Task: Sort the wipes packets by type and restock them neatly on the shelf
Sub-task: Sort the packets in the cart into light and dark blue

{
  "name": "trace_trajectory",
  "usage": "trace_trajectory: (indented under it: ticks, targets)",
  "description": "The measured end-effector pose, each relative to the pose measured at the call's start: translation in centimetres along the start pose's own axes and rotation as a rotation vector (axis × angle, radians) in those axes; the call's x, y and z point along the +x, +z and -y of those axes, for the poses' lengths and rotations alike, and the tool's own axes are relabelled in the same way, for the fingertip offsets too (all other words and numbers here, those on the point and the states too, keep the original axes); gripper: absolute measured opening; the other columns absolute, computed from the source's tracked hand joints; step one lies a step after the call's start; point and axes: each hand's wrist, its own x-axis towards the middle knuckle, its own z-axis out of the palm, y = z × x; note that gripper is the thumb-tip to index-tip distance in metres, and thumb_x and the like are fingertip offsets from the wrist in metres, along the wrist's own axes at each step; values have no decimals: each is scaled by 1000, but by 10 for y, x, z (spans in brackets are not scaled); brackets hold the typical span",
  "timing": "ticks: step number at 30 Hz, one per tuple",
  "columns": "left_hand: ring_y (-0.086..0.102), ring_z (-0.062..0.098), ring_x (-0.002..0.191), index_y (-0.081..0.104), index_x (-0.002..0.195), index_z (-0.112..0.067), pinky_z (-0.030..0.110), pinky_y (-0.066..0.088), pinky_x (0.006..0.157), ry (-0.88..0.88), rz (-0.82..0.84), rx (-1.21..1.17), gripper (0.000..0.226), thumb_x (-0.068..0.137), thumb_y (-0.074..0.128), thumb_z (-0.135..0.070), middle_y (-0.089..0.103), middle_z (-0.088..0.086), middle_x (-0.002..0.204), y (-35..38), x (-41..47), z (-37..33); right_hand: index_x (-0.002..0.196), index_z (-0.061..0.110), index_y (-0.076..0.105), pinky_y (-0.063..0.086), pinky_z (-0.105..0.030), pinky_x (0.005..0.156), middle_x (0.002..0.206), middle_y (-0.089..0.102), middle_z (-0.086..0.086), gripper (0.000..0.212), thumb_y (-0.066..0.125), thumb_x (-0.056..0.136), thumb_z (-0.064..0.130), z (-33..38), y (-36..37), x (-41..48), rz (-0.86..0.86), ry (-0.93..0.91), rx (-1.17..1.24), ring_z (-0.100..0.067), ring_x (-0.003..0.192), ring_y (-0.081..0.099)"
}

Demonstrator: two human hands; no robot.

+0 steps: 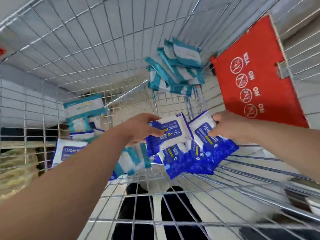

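Two hands are down inside the wire cart (69, 40), and space is tight: mesh walls rise on the left and at the far end, so the only open stretch is the bare wire floor near the bottom right. Over by the left wall, teal packets (84, 110) lean in a loose heap, with a blue-labelled packet (69, 153) lying just in front of them. Moving in, the left hand (138, 129) reaches across the middle, fingers curled over the left edge of the first blue packet (170, 134), one fingertip pressed on its label, gripping it tilted above the floor. Beneath that wrist lies a teal-edged packet (131, 160), half hidden by the arm. Right below the lifted packet, the blue pile (190, 160) fans out on the mesh, its packets overlapping. Up at the far corner, a teal stack (174, 70) stands leaning against the end wall, well apart from both hands. Next, the right hand (228, 127) pinches the second blue packet (202, 132), fingers on its top edge and thumb on the label; this packet touches the first. On the far right, the red flap (256, 80) closes off that side.
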Motion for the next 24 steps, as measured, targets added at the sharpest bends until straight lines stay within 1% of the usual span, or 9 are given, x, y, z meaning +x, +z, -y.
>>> trace_trajectory:
  ticks: [2,4,6,10,13,16,18,20,24]
  targets:
    - [68,30,94,61,112,-13,47,52,94,-10,7,14,39,80,68,8,71,13,104,13,6,-2,104,4,56,48,-26,57,101,63,-14,28,71,81,11,1,-3,-1,8,-26,-119,-22,77,60]
    - [68,30,94,61,114,-9,46,52,94,-8,8,31,42,78,68,11,71,16,104,19,9,-4,105,2,56,36,-23,48,101,63,-19,21,63,86,8,2,-8,-2,-5,-69,-239,-21,71,54]
    - [69,27,90,60,113,-10,42,54,90,2,6,47,43,77,69,12,70,16,103,21,11,-6,93,3,56,36,-25,49,97,64,-22,5,54,89,5,2,-14,-2,-28,-98,-331,-23,72,53]
    - [69,30,93,62,109,-9,44,56,88,-7,-3,57,40,76,69,11,70,18,104,24,11,-6,63,10,39,30,-24,44,64,48,-8,28,47,88,0,7,-32,-5,-56,-116,-360,-21,55,45]
    - [70,32,92,64,109,-12,48,56,86,16,-28,89,40,76,71,8,70,17,104,35,10,-3,64,10,39,29,-25,45,62,44,-7,29,43,90,-4,15,-51,-17,-70,-146,-343,-17,53,39]
    - [69,36,94,65,106,-17,49,57,84,104,-67,144,35,77,73,0,71,15,101,54,9,-2,76,4,46,30,-25,47,66,44,-9,16,48,86,-9,15,-57,-24,-51,-154,-330,-18,58,41]
    - [67,33,99,61,117,-18,46,55,89,120,-31,186,39,82,69,-4,70,10,105,63,9,-3,83,5,46,31,-26,48,70,45,-7,14,51,85,-8,10,-49,-23,10,-112,-378,-16,60,42]
    - [65,31,103,57,125,-23,43,53,92,108,47,223,47,84,60,0,67,7,112,62,9,-3,76,10,40,30,-25,47,72,45,-3,20,47,87,-4,2,-35,-20,32,-90,-422,-14,59,41]
    - [64,22,96,56,130,-19,23,57,73,165,-29,401,52,82,69,-4,64,3,117,50,6,-1,73,13,40,32,-25,49,76,49,-5,23,57,88,7,-7,-16,-15,17,-80,-376,-15,62,45]
